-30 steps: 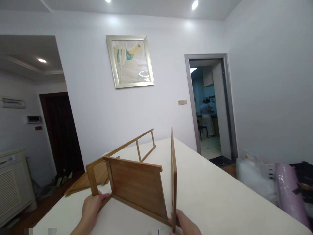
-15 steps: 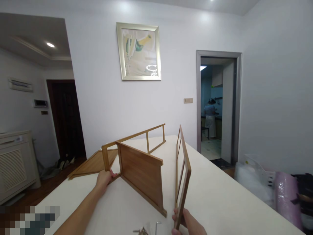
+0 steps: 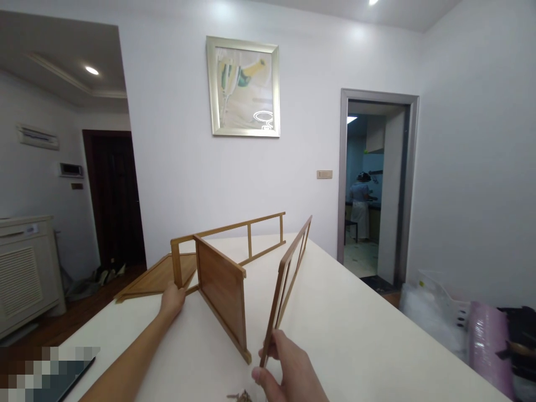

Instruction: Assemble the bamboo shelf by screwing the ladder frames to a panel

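Note:
My left hand [image 3: 172, 300] grips the near lower end of a wooden ladder-like side frame [image 3: 228, 228], which stands on its long edge. A wooden shelf panel [image 3: 221, 296] stands on edge, joined to that frame and sticking out toward me. My right hand [image 3: 288, 363] pinches the near end of a second wooden side frame [image 3: 280, 279], tilted and apart from the panel's free edge. Another wooden panel [image 3: 161, 274] lies flat behind my left hand. A small heap of screws [image 3: 240, 396] shows at the bottom edge, partly cut off.
Everything rests on a white table [image 3: 347, 312]. A dark flat device [image 3: 69, 382] lies at the lower left, partly blurred out. Plastic-wrapped goods [image 3: 488, 346] stand beyond the right edge. A person [image 3: 360, 204] stands in the room through the doorway.
My right hand has moved left with the second frame, swinging its near end closer to the panel's free edge. The joined frame and panel have shifted slightly left.

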`<state>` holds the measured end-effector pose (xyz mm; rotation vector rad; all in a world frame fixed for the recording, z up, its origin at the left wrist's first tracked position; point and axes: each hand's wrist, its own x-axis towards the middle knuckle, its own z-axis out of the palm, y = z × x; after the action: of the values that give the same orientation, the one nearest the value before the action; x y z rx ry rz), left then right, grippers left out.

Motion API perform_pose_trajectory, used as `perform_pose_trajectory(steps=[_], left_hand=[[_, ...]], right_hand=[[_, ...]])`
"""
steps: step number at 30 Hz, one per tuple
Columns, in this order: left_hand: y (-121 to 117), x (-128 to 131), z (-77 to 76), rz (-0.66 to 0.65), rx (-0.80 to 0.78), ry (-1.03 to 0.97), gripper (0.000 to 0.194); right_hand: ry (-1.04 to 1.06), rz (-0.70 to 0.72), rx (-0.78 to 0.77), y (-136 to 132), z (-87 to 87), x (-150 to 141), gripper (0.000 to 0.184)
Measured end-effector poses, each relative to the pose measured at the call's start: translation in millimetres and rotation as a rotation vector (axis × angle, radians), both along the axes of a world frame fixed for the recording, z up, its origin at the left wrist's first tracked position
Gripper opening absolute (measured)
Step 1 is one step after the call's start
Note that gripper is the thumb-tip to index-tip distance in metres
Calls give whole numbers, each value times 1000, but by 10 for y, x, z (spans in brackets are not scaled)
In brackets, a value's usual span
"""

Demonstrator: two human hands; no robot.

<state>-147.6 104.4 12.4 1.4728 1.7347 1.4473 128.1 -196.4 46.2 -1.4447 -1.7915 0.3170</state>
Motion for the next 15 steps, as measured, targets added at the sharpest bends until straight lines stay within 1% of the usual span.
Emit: perform_pose_trajectory(steps=[3, 5, 7, 8, 9, 11, 13, 15], left_hand=[[-105, 54, -34, 57, 84, 102, 27], [-222, 136, -51, 59, 132, 152, 32], [-404, 243, -28, 45, 184, 198, 36], [-526, 300, 5, 4, 231, 232, 37], [-670, 356, 51, -58, 253, 220, 36], [-1010, 458, 172, -228, 252, 120, 36], [-1385, 536, 297, -370, 231, 30, 35], [-1735, 587, 384, -477, 200, -67, 38]], right_hand=[[-9, 30, 8, 102, 84, -122, 23], [-31, 18, -2, 154, 88, -210, 22], [-51, 13, -4, 191, 66, -301, 22], [-57, 13, 3, 204, 53, -347, 22], [-59, 16, 13, 216, 41, -391, 22], [-61, 22, 22, 234, 30, -477, 23], [-70, 29, 1, 249, 33, -558, 22], [-95, 38, -34, 262, 42, -631, 22]])
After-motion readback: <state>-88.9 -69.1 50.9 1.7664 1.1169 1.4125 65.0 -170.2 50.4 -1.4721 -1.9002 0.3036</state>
